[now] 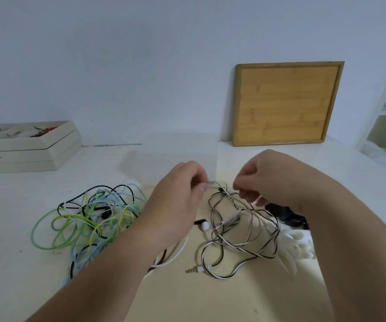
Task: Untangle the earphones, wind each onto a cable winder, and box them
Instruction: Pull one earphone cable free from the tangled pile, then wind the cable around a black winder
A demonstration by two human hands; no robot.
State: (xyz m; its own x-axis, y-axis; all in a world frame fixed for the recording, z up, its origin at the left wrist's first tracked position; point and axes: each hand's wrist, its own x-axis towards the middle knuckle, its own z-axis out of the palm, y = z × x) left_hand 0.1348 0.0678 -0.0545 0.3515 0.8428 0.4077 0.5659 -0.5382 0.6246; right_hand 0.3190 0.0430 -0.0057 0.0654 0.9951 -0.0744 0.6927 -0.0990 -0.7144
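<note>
While the left hand (175, 201) and right hand (264, 180) each pinch the black-and-white earphones (240, 231) near the top, the rest dangles in loops onto the beige mat (210, 298).
Left thumb and finger nip a small clear bit on the cable, right fingers curl in and pinch a strand just beside it. My guess is lifting it lets the loops hang open so the crossings show. Its jack plug (193, 270) and one white earbud (205, 226) lie on the mat below. Off to the left sits the green, blue and black tangle (89, 219), and farther back the white box (24, 147), presumably where everything ends up. The whitish lumps (301, 242) by the right forearm might be winders, can't tell.
</note>
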